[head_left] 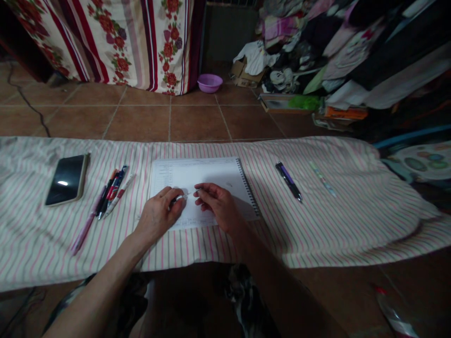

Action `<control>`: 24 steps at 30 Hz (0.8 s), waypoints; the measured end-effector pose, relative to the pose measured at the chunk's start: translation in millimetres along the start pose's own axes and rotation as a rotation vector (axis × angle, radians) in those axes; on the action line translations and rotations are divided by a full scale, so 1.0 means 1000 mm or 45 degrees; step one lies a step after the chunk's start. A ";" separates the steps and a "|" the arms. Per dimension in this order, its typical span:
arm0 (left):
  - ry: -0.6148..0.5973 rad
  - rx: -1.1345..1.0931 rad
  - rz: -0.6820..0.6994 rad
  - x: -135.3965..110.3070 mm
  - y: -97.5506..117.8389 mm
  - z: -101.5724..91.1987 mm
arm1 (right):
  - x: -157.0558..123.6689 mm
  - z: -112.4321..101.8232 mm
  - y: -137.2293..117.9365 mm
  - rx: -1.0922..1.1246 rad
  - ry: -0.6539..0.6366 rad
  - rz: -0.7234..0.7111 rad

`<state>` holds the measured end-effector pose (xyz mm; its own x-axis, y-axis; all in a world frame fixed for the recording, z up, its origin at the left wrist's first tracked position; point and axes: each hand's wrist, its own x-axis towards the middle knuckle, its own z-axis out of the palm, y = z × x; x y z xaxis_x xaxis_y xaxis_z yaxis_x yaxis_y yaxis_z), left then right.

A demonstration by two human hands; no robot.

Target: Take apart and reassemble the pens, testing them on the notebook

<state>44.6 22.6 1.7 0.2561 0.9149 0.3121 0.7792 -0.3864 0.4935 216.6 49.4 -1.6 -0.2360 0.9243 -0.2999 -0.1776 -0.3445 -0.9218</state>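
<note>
One slim pen-like piece (pixel 182 196), grasped in the left hand (pixel 162 206), lies crosswise above the notebook (pixel 204 168), tip toward the adjacent right hand (pixel 216 203); whether that grip holds anything, cannot tell.

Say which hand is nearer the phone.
Left. The left hand is right of the phone, beyond the pens; the right hand is farther right, above the notebook.

Open cloth (pixel 266 188) between notebook (pixel 202 171) and purple-black pen (pixel 289 182); leftward, clustered pens (pixel 112 190) and phone (pixel 66 179) as obstacles
</note>
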 end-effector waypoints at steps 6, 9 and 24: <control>0.023 0.005 0.019 0.000 -0.002 0.001 | 0.001 0.002 -0.002 0.179 -0.010 0.111; 0.025 0.005 0.006 0.000 -0.002 0.000 | 0.003 0.004 -0.003 0.262 -0.012 0.146; 0.053 -0.009 -0.065 -0.001 -0.005 -0.006 | 0.000 0.020 -0.001 0.173 0.022 -0.032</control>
<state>37.3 22.8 3.4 0.1924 0.9278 0.3196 0.7865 -0.3406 0.5152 197.2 46.6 4.4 -0.2133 0.9352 -0.2827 -0.3114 -0.3393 -0.8876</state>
